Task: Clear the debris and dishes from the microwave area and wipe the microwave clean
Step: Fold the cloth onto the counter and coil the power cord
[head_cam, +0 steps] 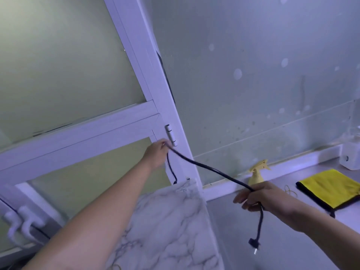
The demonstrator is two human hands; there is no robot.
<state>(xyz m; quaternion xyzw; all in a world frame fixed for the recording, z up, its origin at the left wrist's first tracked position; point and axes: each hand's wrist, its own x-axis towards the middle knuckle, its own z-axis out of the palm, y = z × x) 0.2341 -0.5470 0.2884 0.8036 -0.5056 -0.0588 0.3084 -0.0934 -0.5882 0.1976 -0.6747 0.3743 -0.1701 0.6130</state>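
Both my grips close on the thin black power cord (210, 169): left grip (157, 152) far, by the white window hinge (171, 135); right grip (257, 197) nearer, black plug (253, 242) dangling below. Cord slants far-left to near-right.

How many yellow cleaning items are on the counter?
2: the spray bottle just beyond the right hand, and the cloth farther right. Others may be out of frame.
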